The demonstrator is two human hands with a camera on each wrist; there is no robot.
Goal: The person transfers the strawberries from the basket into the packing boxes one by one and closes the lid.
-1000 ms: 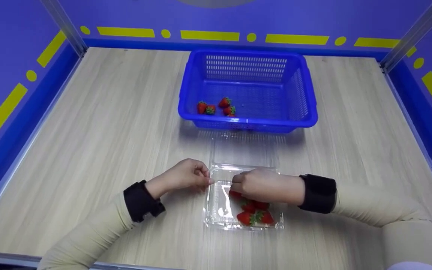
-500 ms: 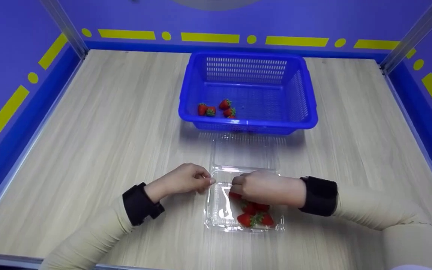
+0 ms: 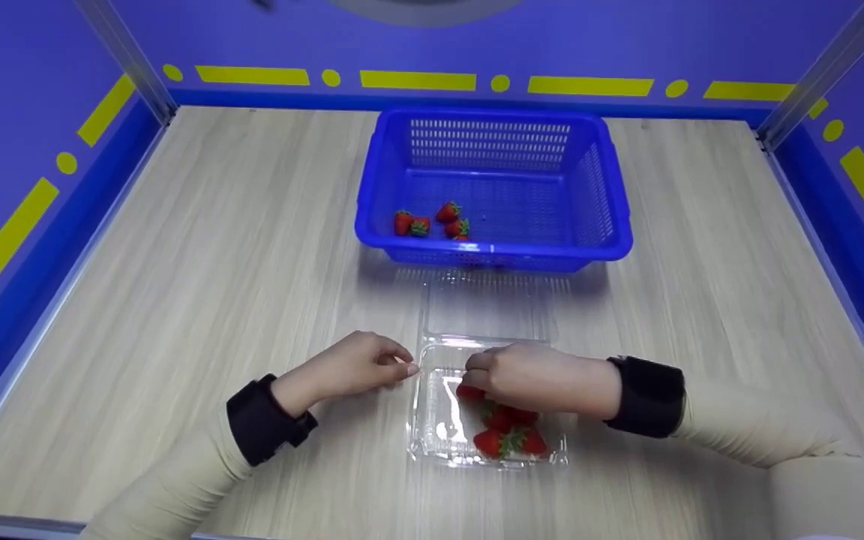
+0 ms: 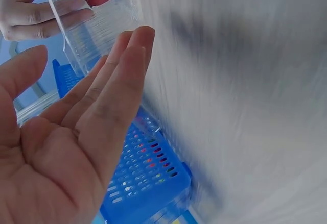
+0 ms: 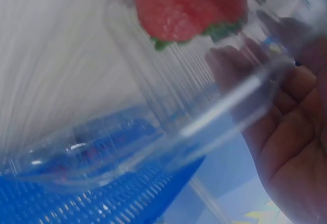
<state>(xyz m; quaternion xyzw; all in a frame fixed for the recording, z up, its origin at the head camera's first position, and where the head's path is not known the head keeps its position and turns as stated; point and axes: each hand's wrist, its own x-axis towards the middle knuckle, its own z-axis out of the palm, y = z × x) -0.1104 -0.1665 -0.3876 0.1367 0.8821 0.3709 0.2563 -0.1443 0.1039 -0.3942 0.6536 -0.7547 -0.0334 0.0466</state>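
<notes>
My left hand (image 3: 357,364) hovers at the left edge of the clear plastic clamshell box (image 3: 432,431), its fingers loosely extended and holding nothing. In the left wrist view the left palm (image 4: 56,157) faces the camera. My right hand (image 3: 537,379) reaches down into the box, over several red strawberries (image 3: 490,442) that lie in its right part. One strawberry (image 3: 469,391) shows just below the right fingertips. In the right wrist view the right hand (image 5: 286,117) has slightly bent fingers, with no strawberry visibly between them and the thumb; a large strawberry (image 5: 189,9) lies apart from them.
Behind the box stands a blue plastic basket (image 3: 492,251) with several strawberries (image 3: 448,212) in its front left part. The box's transparent lid (image 3: 486,307) lies folded back toward the basket. Blue panels (image 3: 432,45) enclose the wooden tabletop (image 3: 252,225) at the back and sides.
My left hand has drawn back slightly to the left from the box's edge. My right hand stays almost still over the strawberries.
</notes>
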